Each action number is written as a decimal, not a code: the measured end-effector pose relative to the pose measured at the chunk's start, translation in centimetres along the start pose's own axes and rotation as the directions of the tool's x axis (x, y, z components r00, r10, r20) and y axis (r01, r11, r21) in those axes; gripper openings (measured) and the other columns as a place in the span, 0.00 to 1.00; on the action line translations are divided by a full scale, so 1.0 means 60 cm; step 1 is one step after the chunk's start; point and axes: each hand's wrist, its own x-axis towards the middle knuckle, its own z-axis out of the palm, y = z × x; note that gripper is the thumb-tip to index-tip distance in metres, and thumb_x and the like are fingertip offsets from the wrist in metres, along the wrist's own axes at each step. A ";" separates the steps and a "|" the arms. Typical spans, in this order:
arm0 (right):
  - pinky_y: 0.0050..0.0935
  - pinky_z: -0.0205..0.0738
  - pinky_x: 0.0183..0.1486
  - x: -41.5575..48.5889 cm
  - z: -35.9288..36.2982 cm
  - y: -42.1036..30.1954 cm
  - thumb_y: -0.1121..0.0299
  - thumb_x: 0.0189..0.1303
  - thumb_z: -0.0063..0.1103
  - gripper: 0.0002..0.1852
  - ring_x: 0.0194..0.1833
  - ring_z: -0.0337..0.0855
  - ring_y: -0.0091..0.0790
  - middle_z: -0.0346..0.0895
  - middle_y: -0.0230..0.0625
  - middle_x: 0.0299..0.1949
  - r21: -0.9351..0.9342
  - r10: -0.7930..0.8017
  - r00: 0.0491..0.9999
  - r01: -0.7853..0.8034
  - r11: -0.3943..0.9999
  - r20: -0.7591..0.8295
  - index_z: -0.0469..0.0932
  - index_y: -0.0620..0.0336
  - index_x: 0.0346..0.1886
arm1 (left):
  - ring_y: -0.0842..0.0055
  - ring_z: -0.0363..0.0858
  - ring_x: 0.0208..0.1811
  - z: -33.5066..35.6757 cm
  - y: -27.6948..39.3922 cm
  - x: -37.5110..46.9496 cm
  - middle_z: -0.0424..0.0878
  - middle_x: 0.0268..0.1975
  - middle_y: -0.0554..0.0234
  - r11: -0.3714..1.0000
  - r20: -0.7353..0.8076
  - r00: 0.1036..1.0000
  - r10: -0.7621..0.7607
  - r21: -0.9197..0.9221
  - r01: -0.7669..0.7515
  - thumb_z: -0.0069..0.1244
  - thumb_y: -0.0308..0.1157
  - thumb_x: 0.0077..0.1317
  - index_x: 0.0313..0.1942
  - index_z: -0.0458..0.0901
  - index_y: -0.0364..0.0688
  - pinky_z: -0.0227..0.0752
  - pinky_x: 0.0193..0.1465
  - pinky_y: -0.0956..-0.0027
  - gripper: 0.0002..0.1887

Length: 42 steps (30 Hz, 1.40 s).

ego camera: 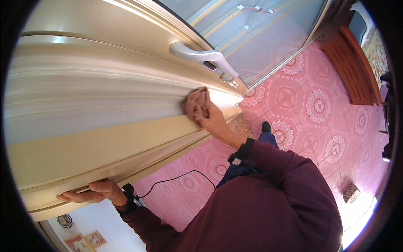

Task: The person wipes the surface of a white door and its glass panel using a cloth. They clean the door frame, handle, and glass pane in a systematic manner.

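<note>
A crumpled brownish-pink cloth (196,105) is in my right hand (217,123), pressed to the cream door frame (78,132) below the door handle. My left hand (97,191) rests against the outer edge of the same frame at the lower left, fingers extended, with no object seen in it. The white door handle (201,58), with a lock beneath it, is on the cream door (94,22) above my right hand. Both wrists wear black bands, and a black cable (176,178) runs from the left one.
A glass panel (252,37) in a metal frame stands beyond the handle. Pink patterned tiles (286,96) cover the floor. At the right is a reddish-brown wooden headboard or bed end (355,69); a small patterned box (351,192) lies lower right. Pictures (80,242) hang at the lower left.
</note>
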 end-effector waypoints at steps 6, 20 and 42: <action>0.33 0.74 0.64 -0.058 0.052 -0.121 0.74 0.63 0.71 0.33 0.61 0.77 0.29 0.75 0.35 0.63 0.102 -0.335 0.942 0.336 0.936 -0.029 0.68 0.62 0.71 | 0.43 0.50 0.83 -0.004 -0.003 -0.002 0.51 0.83 0.36 1.000 -0.037 0.999 0.016 0.003 -0.016 0.39 0.49 0.83 0.79 0.59 0.36 0.50 0.81 0.40 0.34; 0.50 0.79 0.60 -0.039 -0.067 0.221 0.43 0.65 0.61 0.42 0.57 0.83 0.62 0.82 0.56 0.59 -0.284 0.152 0.912 -0.272 0.919 -0.381 0.63 0.49 0.79 | 0.48 0.47 0.83 0.000 0.004 -0.006 0.49 0.82 0.34 0.999 -0.037 0.999 0.041 0.007 -0.040 0.38 0.48 0.84 0.78 0.55 0.28 0.43 0.82 0.43 0.36; 0.50 0.78 0.52 -0.014 -0.079 0.254 0.60 0.62 0.62 0.18 0.49 0.83 0.59 0.80 0.51 0.46 -0.375 -0.147 0.910 -0.010 0.927 -0.388 0.79 0.57 0.52 | 0.48 0.35 0.86 0.006 -0.008 -0.006 0.42 0.84 0.34 0.994 -0.027 0.997 0.079 -0.070 -0.081 0.34 0.48 0.85 0.79 0.52 0.27 0.27 0.85 0.40 0.36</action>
